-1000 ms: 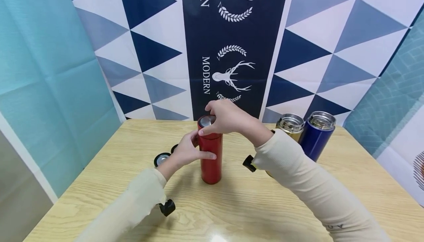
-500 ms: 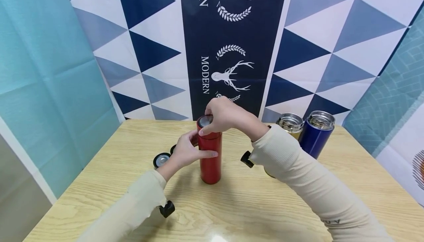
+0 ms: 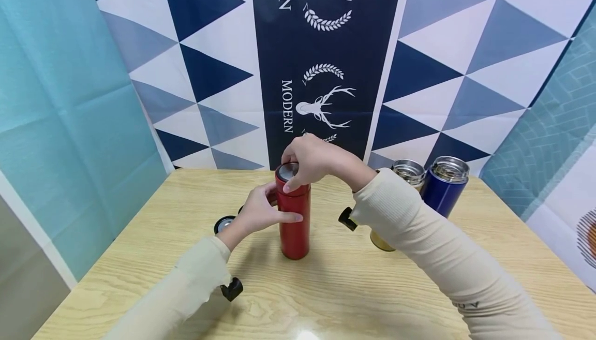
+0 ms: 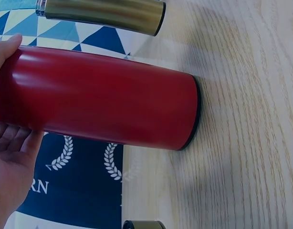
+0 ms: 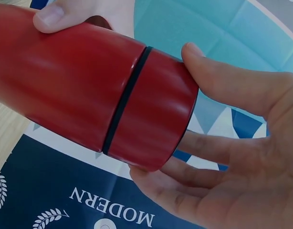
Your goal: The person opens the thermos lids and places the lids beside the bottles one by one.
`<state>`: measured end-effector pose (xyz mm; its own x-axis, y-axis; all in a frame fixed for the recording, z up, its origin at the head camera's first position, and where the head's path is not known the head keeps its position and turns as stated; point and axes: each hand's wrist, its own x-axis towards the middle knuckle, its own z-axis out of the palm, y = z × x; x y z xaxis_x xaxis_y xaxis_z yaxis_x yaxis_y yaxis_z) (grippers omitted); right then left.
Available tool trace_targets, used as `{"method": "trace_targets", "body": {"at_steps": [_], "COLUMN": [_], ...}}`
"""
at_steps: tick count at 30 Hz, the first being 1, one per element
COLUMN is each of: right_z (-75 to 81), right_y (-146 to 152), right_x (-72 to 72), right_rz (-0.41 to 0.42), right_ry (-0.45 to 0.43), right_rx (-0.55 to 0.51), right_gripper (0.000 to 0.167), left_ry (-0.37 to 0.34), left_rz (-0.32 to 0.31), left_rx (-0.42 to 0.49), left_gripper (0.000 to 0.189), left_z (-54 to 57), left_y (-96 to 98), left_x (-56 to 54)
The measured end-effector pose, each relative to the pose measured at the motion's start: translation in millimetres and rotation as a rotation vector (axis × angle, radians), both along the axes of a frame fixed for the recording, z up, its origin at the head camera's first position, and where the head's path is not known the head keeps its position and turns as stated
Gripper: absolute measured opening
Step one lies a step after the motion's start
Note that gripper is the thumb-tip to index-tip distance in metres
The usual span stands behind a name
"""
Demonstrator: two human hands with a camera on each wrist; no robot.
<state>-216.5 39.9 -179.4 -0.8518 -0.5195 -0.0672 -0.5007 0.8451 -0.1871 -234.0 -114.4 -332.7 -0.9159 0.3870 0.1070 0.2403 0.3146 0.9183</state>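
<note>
A red thermos (image 3: 295, 226) stands upright on the wooden table, its red lid (image 5: 153, 107) in place above a dark seam. Around the upper body of the thermos my left hand (image 3: 262, 209) curls, thumb across the front and fingers behind. From above, my right hand (image 3: 314, 161) grips the lid between thumb and fingers. In the right wrist view, the thumb touches one side of the lid and the fingers the other. The left wrist view shows the thermos body (image 4: 113, 100) down to its black base, which rests on the table.
At the right stand a blue thermos (image 3: 442, 190) and a gold thermos (image 3: 383, 240), both lidless with steel mouths; my right sleeve partly covers the gold one. Black-rimmed lids (image 3: 224, 223) lie left of the red thermos, partly behind my left hand. A patterned cloth backs the table (image 3: 139, 257).
My right hand has shifted and turned slightly on the lid, its wrist moving a little to the left. My left hand keeps its hold, and the red thermos stays in place.
</note>
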Motion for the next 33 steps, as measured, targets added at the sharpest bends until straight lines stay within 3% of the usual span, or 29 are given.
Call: {"method": "trace_targets", "body": {"at_steps": [14,25,33], "right_z": [-1.2,-1.0,0.8], "right_y": [11,19,20], "right_x": [-8.9,-18.8,-24.4], "right_rz": [0.146,0.33,0.34], "right_ry": [-0.121,-0.201,-0.277], "right_rx": [-0.039,-0.112,-0.129], "right_gripper": [0.051,0.055,0.06], "left_ry": [-0.037,-0.015,-0.025], "left_rz": [-0.009,-0.004,0.012], "left_rx": [0.018,0.017,0.006], "left_gripper": [0.064,0.063,0.064], "left_z": [-5.4,-4.1,-1.1], "left_y": [-1.1,-3.3,-0.6], "left_x": [0.5,0.5,-0.9]}}
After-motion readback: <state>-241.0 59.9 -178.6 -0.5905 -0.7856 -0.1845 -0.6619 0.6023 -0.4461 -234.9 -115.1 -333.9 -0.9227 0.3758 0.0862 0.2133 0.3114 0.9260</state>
